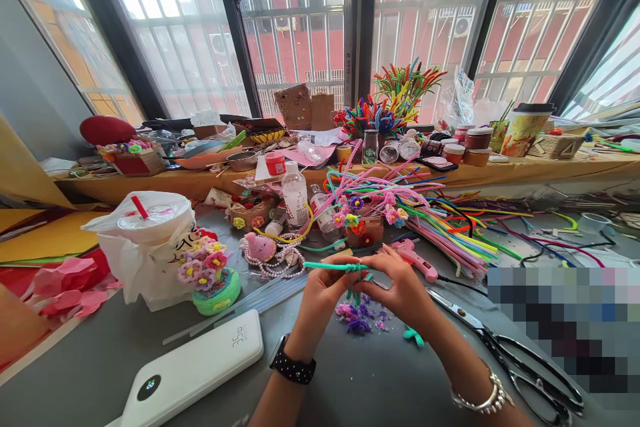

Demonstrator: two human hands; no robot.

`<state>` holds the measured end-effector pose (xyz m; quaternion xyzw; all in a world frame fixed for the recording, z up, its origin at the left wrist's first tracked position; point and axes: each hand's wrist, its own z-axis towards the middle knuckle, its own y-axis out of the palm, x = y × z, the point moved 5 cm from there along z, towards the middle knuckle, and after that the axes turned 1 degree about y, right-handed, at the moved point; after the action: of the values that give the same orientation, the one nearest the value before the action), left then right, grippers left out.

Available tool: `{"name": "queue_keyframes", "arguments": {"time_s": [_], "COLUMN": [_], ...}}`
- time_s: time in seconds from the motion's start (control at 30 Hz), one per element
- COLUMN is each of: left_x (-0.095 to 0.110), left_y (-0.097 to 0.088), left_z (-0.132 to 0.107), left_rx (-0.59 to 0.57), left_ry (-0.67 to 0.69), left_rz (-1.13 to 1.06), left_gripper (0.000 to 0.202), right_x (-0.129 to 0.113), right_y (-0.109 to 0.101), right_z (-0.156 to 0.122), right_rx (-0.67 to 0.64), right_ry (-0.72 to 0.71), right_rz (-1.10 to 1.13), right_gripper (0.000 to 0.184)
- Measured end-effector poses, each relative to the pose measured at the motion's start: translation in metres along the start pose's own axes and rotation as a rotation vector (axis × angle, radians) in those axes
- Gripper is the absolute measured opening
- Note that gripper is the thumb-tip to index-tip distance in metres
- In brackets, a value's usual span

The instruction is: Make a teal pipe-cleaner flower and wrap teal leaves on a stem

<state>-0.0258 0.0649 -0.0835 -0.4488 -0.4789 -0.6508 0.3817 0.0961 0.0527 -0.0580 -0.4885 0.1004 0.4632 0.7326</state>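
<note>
centre frame: green fuzzy stem | left hand pinching it, right hand gripping its right end | step — apparently twisting | next move likely calls for steady left pinch, right winding

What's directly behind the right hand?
A pink glue gun, its black cord running off to the right. The right hand covers some tabletop; anything lying there can't be seen.

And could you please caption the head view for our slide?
Left hand and right hand holding green pipe cleaner above grey table.
</note>
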Motion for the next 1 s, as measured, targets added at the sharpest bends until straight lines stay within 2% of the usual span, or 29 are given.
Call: {"name": "queue_keyframes", "arguments": {"time_s": [0.2, 0.43, 0.63, 0.83, 1.0], "left_x": [0.0026, 0.0038, 0.0028, 0.0003, -0.0009], "left_y": [0.0056, 0.0003, -0.0011, -0.0026, -0.0037], "left_z": [-0.0012, 0.0006, -0.0002, 0.0002, 0.0004], "left_rx": [-0.063, 0.043, 0.032, -0.052, 0.038], "left_ry": [0.005, 0.099, 0.045, -0.044, -0.016], "left_rz": [0.057, 0.145, 0.138, 0.096, 0.135], "left_gripper": [0.018, 0.016, 0.018, 0.024, 0.022], "right_x": [0.0031, 0.0022, -0.0014, -0.0003, 0.001], "right_y": [-0.0003, 0.0009, 0.0011, 0.0006, 0.0009], "right_z": [0.0001, 0.0005, -0.0001, 0.0007, -0.0001], "right_rx": [-0.02, -0.044, -0.056, -0.07, -0.054], "right_ry": [0.057, 0.106, 0.11, 0.164, 0.188], "right_rz": [0.03, 0.044, 0.111, 0.168, 0.155], "right_gripper": [0.025, 0.019, 0.019, 0.018, 0.02]}}
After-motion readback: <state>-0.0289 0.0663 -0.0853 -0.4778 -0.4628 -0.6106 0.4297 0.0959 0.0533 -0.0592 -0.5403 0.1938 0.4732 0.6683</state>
